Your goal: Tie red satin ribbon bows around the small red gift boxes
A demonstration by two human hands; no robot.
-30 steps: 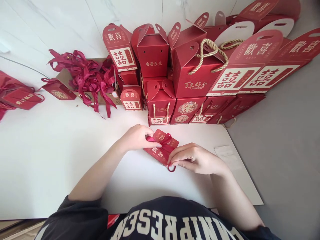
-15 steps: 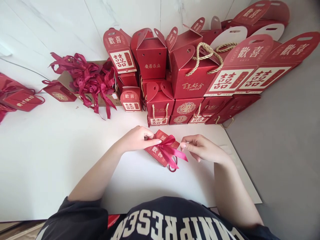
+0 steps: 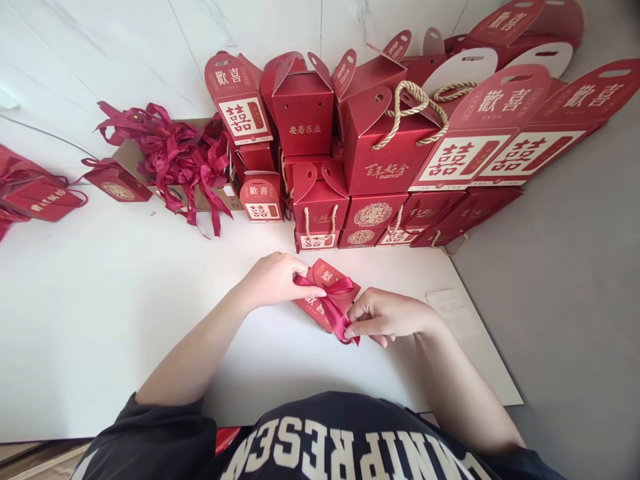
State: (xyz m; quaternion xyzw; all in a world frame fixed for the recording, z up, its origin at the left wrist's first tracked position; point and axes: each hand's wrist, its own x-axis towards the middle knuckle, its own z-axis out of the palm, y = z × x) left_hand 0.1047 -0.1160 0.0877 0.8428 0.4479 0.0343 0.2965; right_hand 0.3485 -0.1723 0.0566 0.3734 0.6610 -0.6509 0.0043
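A small red gift box (image 3: 317,319) with pale Chinese characters is on the white table in front of me. Across its top lies a magenta ribbon bow (image 3: 340,285) with tails hanging toward me. My left hand (image 3: 280,280) is closed on the ribbon's left side, its thumb reaching to the knot. At the near right edge of the box, my right hand (image 3: 385,317) pinches a ribbon tail between thumb and fingers. The box's far left corner is partly hidden by my left hand.
Stacked red gift boxes (image 3: 375,160) with gold rope handles line the wall. To their left, an open cardboard box (image 3: 129,160) overflows with magenta ribbons (image 3: 175,157). Another red box (image 3: 117,181) stands beside it, and more sit far left. A grey surface borders the table's right edge.
My right hand has moved down and toward me and now grips a ribbon tail that hung loose before. The tail is drawn nearer the box's front edge. My left hand stays nearly in place.
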